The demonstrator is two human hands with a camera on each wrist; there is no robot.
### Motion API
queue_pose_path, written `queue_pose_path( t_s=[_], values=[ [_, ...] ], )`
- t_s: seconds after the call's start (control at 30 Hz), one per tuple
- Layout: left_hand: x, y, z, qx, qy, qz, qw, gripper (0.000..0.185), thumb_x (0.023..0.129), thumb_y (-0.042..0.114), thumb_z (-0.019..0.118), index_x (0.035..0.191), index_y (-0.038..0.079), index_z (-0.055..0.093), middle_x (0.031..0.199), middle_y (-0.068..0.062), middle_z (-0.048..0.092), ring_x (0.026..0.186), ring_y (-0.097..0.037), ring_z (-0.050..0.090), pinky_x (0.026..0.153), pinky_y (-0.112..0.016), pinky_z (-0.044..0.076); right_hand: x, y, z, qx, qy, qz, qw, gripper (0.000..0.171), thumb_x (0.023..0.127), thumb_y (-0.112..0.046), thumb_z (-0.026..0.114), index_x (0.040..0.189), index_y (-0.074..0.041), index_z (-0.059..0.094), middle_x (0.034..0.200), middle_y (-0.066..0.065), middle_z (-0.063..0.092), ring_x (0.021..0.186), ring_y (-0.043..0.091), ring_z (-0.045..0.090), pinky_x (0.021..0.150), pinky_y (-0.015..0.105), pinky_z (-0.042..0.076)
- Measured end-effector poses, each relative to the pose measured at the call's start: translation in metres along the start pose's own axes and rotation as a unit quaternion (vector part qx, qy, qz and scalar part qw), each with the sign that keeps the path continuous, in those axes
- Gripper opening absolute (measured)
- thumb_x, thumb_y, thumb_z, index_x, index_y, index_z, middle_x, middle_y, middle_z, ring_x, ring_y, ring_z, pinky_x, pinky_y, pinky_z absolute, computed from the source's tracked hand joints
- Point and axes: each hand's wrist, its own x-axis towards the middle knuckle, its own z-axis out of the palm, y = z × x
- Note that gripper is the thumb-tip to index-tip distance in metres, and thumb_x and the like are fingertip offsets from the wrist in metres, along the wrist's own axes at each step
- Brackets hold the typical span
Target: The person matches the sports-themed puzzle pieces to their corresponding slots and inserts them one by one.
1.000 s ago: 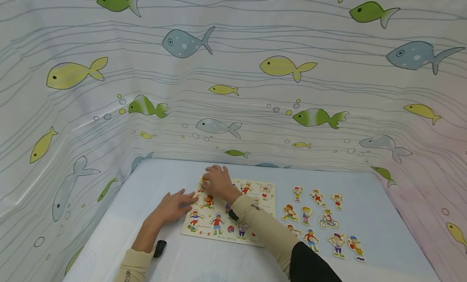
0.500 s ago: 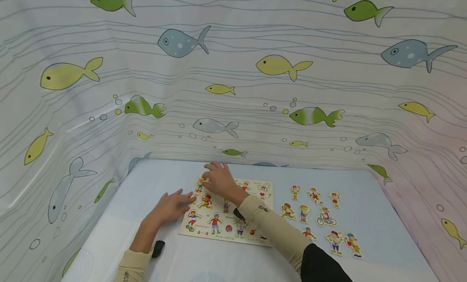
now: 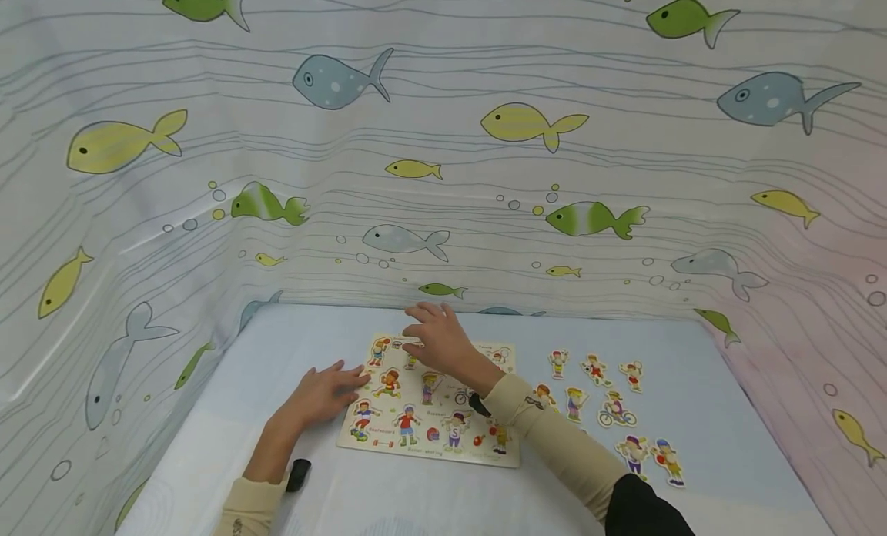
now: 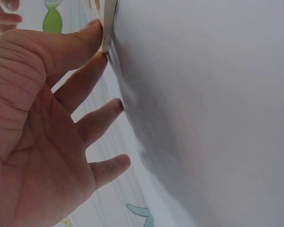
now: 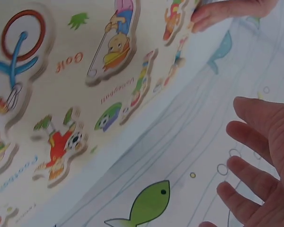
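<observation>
- Since a second ago, the right hand [image 3: 443,340] has lifted from the far-left corner of the puzzle board [image 3: 430,401] and drifted rightward; it now hovers over the board's far edge.
- That puzzle board lies flat on the pale blue table [image 3: 298,343], roughly at its middle, with cartoon sports figures seated in its cut-outs.
- From the right wrist view, the board [image 5: 61,94] shows a golf figure [image 5: 114,45], a football figure [image 5: 61,142] and a red-wheeled bicycle shape [image 5: 19,42], each in its recess.
- Right hand: fingers [image 5: 260,156] spread and relaxed, holding nothing, clear of the board's surface.
- Left hand [image 3: 326,393]: lies flat on the table with fingers spread, fingertips touching the board's left edge.
- From the left wrist view, the left hand's [image 4: 42,127] thumb and forefinger [image 4: 78,80] press against the thin edge of the board [image 4: 109,23]; the other fingers are straight and apart.
- Loose puzzle pieces [image 3: 610,409] lie scattered on the table just to the right of the board, apart from both hands.
- A small black object [image 3: 299,474] sits by the left wrist, near the cream sleeve [image 3: 252,509].
- A fish-patterned curtain [image 3: 443,135] walls in the table on three sides.
</observation>
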Motion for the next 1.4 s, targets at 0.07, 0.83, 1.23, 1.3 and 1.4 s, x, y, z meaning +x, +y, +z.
queue_pose_path(
  t_s=[0.07, 0.83, 1.23, 1.3, 1.4],
  values=[
    [-0.001, 0.000, -0.001, 0.003, 0.004, 0.005, 1.0000, 0.040, 0.089, 0.018, 0.073, 0.128, 0.016, 0.068, 0.139, -0.006, 0.057, 0.132, -0.048, 0.042, 0.099, -0.080, 0.020, -0.004, 0.004, -0.004, 0.003, 0.001, 0.000, 1.000, 0.025, 0.093, -0.038, 0.069, 0.112, -0.023, 0.075, 0.143, 0.002, 0.053, 0.138, 0.025, 0.040, 0.111, 0.055, 0.030],
    [-0.003, 0.002, 0.000, -0.008, 0.008, 0.002, 0.9999, 0.040, 0.089, 0.017, 0.072, 0.129, 0.015, 0.067, 0.139, -0.007, 0.057, 0.134, -0.047, 0.041, 0.100, -0.078, 0.018, -0.049, 0.060, -0.025, 0.053, 0.016, -0.008, 0.998, 0.028, 0.090, -0.034, 0.073, 0.112, -0.016, 0.076, 0.140, 0.008, 0.056, 0.137, 0.033, 0.040, 0.111, 0.052, 0.033],
    [-0.001, 0.004, 0.001, -0.012, 0.012, 0.015, 0.9997, 0.040, 0.090, 0.019, 0.072, 0.129, 0.015, 0.067, 0.139, -0.008, 0.057, 0.133, -0.048, 0.041, 0.100, -0.079, 0.019, -0.081, 0.088, -0.030, 0.047, 0.044, -0.003, 0.998, 0.027, 0.087, -0.034, 0.077, 0.108, -0.016, 0.077, 0.135, 0.009, 0.060, 0.134, 0.032, 0.044, 0.107, 0.054, 0.036],
    [-0.001, 0.003, 0.001, -0.010, 0.014, 0.015, 0.9997, 0.040, 0.090, 0.018, 0.072, 0.129, 0.015, 0.067, 0.139, -0.008, 0.057, 0.133, -0.048, 0.041, 0.099, -0.079, 0.020, -0.085, 0.091, -0.030, 0.043, 0.050, -0.008, 0.998, 0.027, 0.087, -0.032, 0.077, 0.107, -0.016, 0.077, 0.134, 0.009, 0.060, 0.133, 0.033, 0.045, 0.106, 0.054, 0.037],
    [-0.002, 0.004, 0.001, -0.012, 0.013, 0.013, 0.9998, 0.039, 0.090, 0.017, 0.072, 0.129, 0.014, 0.067, 0.139, -0.008, 0.057, 0.133, -0.048, 0.041, 0.100, -0.079, 0.019, -0.090, 0.095, -0.032, 0.044, 0.056, -0.009, 0.997, 0.026, 0.085, -0.031, 0.079, 0.106, -0.015, 0.077, 0.133, 0.010, 0.061, 0.131, 0.034, 0.047, 0.105, 0.055, 0.038]
  ],
)
